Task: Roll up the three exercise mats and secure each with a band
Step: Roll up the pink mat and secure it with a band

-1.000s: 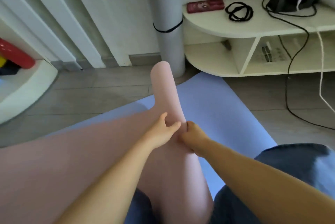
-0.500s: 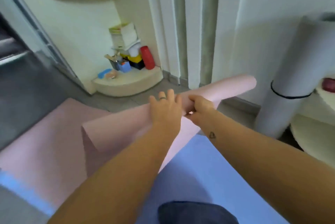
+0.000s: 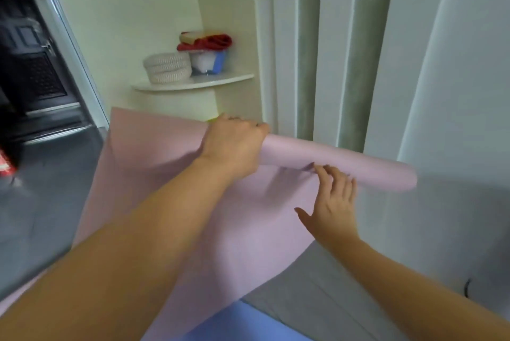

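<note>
A pink exercise mat point(image 3: 256, 219) is held up in front of me, partly rolled. Its rolled end sticks out to the right as a tube point(image 3: 345, 164), and the loose sheet hangs down to the floor at the left. My left hand point(image 3: 234, 147) grips the roll from above near its middle, fingers curled over the top. My right hand point(image 3: 332, 202) is flat with straight, spread fingers, its fingertips touching the mat just under the roll. A blue mat point(image 3: 242, 324) lies on the floor at the bottom edge.
A corner wall shelf point(image 3: 193, 84) behind the mat carries a woven basket point(image 3: 167, 67) and a tub with red items. White vertical panels point(image 3: 325, 51) stand behind the roll. A dark door point(image 3: 30, 64) is at the left, and grey floor point(image 3: 317, 288) shows below.
The pink roll has been lifted higher and the view has swung up. My right hand let go of the roll and now lies flat under it. My left hand keeps its hold.
</note>
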Demonstrator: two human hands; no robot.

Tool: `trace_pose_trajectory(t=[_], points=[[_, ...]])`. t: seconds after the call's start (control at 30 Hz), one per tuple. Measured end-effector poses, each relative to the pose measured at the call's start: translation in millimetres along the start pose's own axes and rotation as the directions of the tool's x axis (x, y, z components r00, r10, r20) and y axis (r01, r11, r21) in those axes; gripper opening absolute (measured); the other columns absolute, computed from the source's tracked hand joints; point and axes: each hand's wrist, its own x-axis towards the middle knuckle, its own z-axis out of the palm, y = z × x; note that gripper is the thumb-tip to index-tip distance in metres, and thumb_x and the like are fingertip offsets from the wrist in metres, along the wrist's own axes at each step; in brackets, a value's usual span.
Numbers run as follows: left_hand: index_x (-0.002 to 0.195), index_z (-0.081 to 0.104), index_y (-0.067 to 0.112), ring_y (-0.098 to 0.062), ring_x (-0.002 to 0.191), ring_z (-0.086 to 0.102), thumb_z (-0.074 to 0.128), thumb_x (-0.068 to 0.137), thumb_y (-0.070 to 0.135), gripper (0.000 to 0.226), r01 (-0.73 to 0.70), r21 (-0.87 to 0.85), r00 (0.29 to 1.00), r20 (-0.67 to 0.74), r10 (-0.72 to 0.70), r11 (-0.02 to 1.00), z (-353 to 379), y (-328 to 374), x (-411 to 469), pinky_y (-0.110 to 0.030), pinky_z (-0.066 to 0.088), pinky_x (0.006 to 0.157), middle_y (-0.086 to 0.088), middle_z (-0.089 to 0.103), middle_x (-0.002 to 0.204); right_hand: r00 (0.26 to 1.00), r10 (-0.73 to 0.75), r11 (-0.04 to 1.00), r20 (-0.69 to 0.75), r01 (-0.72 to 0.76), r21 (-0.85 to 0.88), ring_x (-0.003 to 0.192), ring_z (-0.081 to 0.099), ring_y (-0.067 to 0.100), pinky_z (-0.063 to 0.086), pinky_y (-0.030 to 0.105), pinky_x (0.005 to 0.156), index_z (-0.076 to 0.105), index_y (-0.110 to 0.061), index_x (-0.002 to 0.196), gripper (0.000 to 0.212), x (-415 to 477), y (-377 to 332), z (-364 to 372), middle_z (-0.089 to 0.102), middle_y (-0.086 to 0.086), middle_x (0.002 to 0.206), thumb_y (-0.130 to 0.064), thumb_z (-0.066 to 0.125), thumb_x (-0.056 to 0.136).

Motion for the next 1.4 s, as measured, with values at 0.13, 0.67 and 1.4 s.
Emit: trace_pose_trajectory(t=[0.13,0.67,1.4], points=[[0.115,0.058,0.029,-0.029,0.095,0.061,0.058,0.074,0.022,0.041,-0.018,-0.050,0.998,-0.058,0.015,0.999,-46,-39,48,-0.031,0.036,0.070,-0.001,0.067,0.105,0.972,-0.126,0.991,-0.197,0.116,-0.061,0.120,0.035,0.036,0.014,0.057,0.112,0.033,-0.015,0.135,0.100,70,10,-25,0.035,0.016,0.134,-0.025,0.088,0.053],[0.142,0.035,0.029,-0.023,0.128,0.037,0.056,0.077,0.016,0.070,-0.204,-0.051,0.835,-0.530,0.147,0.978,-107,-87,204,-0.047,0.019,0.111,0.002,0.039,0.141,0.990,-0.045,0.893,-0.134,-0.020,-0.449,0.087,0.061,0.030,0.041,0.032,0.062,0.045,-0.025,0.114,0.040,275,17,-202,0.065,0.002,0.100,-0.031,0.057,0.077],[0.113,0.057,0.023,-0.020,0.048,0.054,0.083,0.044,0.022,0.073,-0.485,0.114,0.587,-0.692,0.419,0.867,-127,-38,228,-0.025,0.038,0.041,0.000,0.056,0.088,0.990,-0.074,0.834,0.119,0.127,-0.537,0.091,0.059,0.019,0.045,0.030,0.070,0.048,-0.030,0.121,0.050,264,2,-279,0.061,-0.009,0.101,-0.038,0.061,0.074]])
